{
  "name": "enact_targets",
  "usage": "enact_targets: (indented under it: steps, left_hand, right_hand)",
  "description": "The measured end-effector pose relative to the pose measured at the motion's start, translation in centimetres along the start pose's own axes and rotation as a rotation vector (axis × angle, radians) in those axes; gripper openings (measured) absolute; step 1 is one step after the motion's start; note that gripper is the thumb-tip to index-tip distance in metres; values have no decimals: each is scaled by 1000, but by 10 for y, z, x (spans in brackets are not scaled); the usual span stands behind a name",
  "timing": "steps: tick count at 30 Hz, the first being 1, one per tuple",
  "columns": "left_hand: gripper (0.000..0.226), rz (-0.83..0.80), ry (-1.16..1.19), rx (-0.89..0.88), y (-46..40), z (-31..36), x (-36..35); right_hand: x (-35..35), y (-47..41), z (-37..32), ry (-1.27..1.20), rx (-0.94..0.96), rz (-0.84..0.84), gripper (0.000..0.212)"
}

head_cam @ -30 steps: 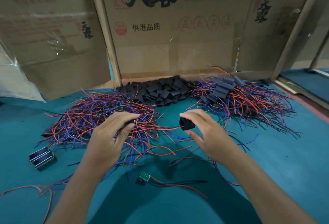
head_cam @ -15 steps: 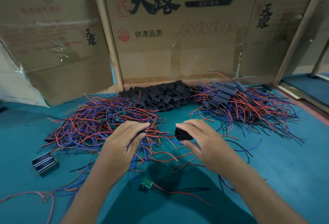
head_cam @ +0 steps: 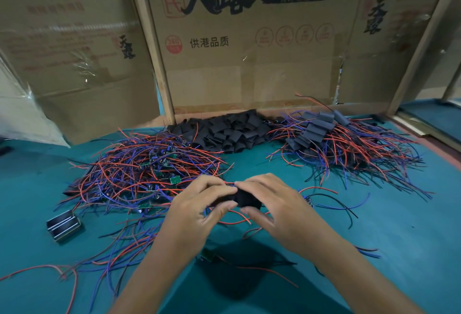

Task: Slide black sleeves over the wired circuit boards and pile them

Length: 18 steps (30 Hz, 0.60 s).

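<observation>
My right hand (head_cam: 277,211) pinches a black sleeve (head_cam: 245,199) at the middle of the green table. My left hand (head_cam: 197,211) meets it there, its fingertips pinching a wired circuit board that is mostly hidden at the sleeve's mouth. A tangle of red and blue wired boards (head_cam: 139,176) lies to the left. Loose black sleeves (head_cam: 229,131) are heaped at the back centre. Sleeved boards (head_cam: 314,131) with their wires are piled at the back right.
A small metal block (head_cam: 63,225) sits at the left. One green board with wires (head_cam: 208,255) lies under my forearms. Cardboard box walls (head_cam: 249,64) close off the back. Stray wires (head_cam: 331,201) trail to the right of my hands.
My hands have come together: the left hand with its board moved right to meet the sleeve in my right hand. The camera view has tilted down slightly.
</observation>
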<state>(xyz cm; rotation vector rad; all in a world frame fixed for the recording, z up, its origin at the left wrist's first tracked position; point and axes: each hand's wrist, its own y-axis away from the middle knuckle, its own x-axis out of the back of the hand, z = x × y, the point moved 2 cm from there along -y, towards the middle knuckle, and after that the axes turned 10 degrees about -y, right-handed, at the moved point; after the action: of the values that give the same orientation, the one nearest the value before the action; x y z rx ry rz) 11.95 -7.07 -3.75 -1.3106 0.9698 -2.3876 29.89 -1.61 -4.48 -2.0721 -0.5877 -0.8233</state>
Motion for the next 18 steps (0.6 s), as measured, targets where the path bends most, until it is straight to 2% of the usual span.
enact_targets:
  steps: [2, 7, 11, 16, 18]
  left_hand:
    - [25, -24, 20, -19, 1, 2, 0]
    - [21, -44, 160, 97, 2, -3, 0]
    - [16, -58, 108, 28, 2, 0, 2]
    - [24, -90, 25, 7, 1, 1, 2]
    - [19, -90, 21, 34, 2, 2, 0]
  right_hand:
    - [1, -1, -1, -8, -3, -13, 42]
    - [3, 0, 2, -20, -13, 4, 44]
    - [2, 1, 3, -14, -2, -2, 42]
    - [1, 1, 5, -16, -12, -4, 42]
    - [0, 1, 5, -22, -11, 0, 42]
